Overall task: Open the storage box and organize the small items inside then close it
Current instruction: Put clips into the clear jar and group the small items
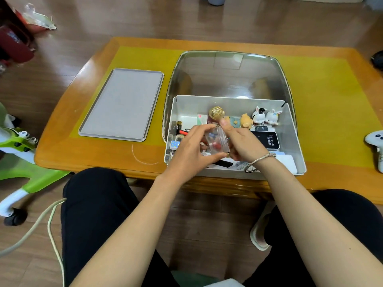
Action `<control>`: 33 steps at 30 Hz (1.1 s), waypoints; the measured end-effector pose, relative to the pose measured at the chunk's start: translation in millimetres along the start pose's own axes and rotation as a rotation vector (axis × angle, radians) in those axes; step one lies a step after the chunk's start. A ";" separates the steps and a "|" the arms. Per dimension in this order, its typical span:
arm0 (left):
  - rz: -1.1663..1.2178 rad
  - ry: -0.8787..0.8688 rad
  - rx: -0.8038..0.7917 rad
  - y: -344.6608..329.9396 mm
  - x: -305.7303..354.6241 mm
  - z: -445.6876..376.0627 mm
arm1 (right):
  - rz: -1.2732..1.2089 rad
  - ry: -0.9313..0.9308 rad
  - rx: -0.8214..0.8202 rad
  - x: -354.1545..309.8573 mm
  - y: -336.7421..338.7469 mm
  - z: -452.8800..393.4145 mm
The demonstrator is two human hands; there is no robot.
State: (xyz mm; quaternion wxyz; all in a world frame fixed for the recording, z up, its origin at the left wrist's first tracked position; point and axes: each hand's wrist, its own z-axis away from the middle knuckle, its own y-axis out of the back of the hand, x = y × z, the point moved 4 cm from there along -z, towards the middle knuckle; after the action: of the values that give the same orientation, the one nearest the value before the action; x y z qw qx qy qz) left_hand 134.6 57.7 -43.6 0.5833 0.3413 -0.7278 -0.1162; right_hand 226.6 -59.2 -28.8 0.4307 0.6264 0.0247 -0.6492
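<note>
Spillage is the main risk from here. Both hands hold a small clear plastic zip bag [217, 140] of red and blue bits above the open white plastic storage box [294, 141], which sits on the yellow-topped wooden table [331, 100] with its clear smoky hinged lid [228, 73] tipped back behind it. The left hand [192, 150] cups the bag from the side and beneath, thumb at the bottom edge; the right hand [242, 141] pinches the top corner between thumb and finger. Whether the bag's seal is closed cannot be told; if it is open, a tilt could scatter the bits among the clutter below. The gold round ornament [216, 112], the orange pig figurine [246, 120] and the two white rabbit figurines [266, 116] stand just beyond the knuckles, so a careless forward reach could topple them. The raised lid could also drop if the box is jolted.

Legible writing is scarce: the black rectangular device [267, 139] under the right hand reads "Wi-Fi 6" beside some Chinese characters too small to make out. A small red mark on the white card [201, 119] is unreadable. The grey rectangular tray [122, 104] lies to the left, well apart.
</note>
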 end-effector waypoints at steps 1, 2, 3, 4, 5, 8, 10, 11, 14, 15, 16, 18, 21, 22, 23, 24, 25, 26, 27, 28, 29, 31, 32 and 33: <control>0.020 0.015 -0.012 -0.8 -0.1 0.1 | 0.030 0.006 0.012 -0.2 0.5 -1.0; 0.040 0.026 -0.022 -1.2 -0.3 0.0 | 0.069 0.025 0.015 -0.6 1.1 -1.2; 0.062 0.033 -0.033 -1.8 -0.6 -0.1 | 0.103 0.049 0.008 -1.7 1.4 -0.6; 0.094 0.042 -0.045 -2.3 -0.7 0.3 | 0.124 0.075 -0.010 -2.8 1.7 0.8; 0.125 0.055 -0.056 -2.3 -0.6 0.4 | 0.140 0.100 -0.034 -4.1 2.1 2.2; 0.181 0.094 -0.085 -0.5 -1.0 -1.5 | 0.208 0.155 -0.094 -8.1 5.0 5.1; 0.173 0.100 -0.079 2.2 -0.1 -2.9 | 0.234 0.181 -0.127 -9.0 5.9 4.7; 0.139 0.093 -0.071 2.7 0.5 -3.2 | 0.227 0.177 -0.133 -8.9 6.5 4.4; -0.017 0.063 -0.050 1.6 2.2 -2.4 | 0.125 0.119 -0.135 -6.5 8.8 3.7; -0.044 0.058 -0.047 1.2 2.4 -2.2 | 0.071 0.092 -0.149 -5.6 10.2 4.1; -0.051 0.062 -0.052 0.9 2.3 -2.1 | 0.030 0.083 -0.168 -5.3 12.0 5.2; -0.007 0.097 -0.080 1.4 0.8 -3.1 | 0.053 0.140 -0.189 -7.2 17.2 6.9; 0.073 0.143 -0.103 2.9 -2.3 -4.9 | 0.133 0.183 -0.205 -8.2 19.8 8.1; 0.062 0.140 -0.109 2.5 -2.4 -4.9 | 0.120 0.181 -0.212 -7.9 19.8 8.8; 0.035 0.128 -0.116 1.4 -2.0 -4.8 | 0.101 0.175 -0.224 -6.8 19.9 8.8; 0.001 0.111 -0.125 0.1 -1.6 -4.4 | 0.072 0.159 -0.249 -5.3 20.1 9.3; -0.033 0.094 -0.135 -1.0 -1.1 -3.4 | 0.032 0.134 -0.281 -3.0 19.9 10.1; -0.057 0.085 -0.144 -1.8 -0.8 -2.7 | -0.003 0.114 -0.309 -1.4 19.7 11.6; -0.062 0.088 -0.154 -2.2 -0.9 -2.2 | -0.023 0.105 -0.321 -0.7 19.8 13.5; -0.044 0.105 -0.168 -2.5 -1.3 -2.3 | -0.026 0.115 -0.318 -1.0 20.4 15.3; -0.008 0.132 -0.187 -2.9 -1.8 -2.8 | -0.020 0.137 -0.310 -1.4 21.1 16.7; 0.061 0.196 -0.231 -3.3 -2.9 -4.6 | -0.011 0.185 -0.285 -3.1 22.1 18.7; 0.088 0.226 -0.245 -2.9 -3.9 -5.4 | -0.030 0.198 -0.272 -3.3 23.1 19.1; 0.118 0.254 -0.247 -2.1 -5.3 -6.0 | -0.073 0.198 -0.257 -2.4 25.1 19.3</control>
State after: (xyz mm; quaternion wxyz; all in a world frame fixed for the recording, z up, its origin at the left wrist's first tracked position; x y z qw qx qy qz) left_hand 141.4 60.8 -47.1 0.7138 0.2359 -0.6472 -0.1262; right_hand 225.7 -84.8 -10.0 0.4788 0.6257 0.1727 -0.5911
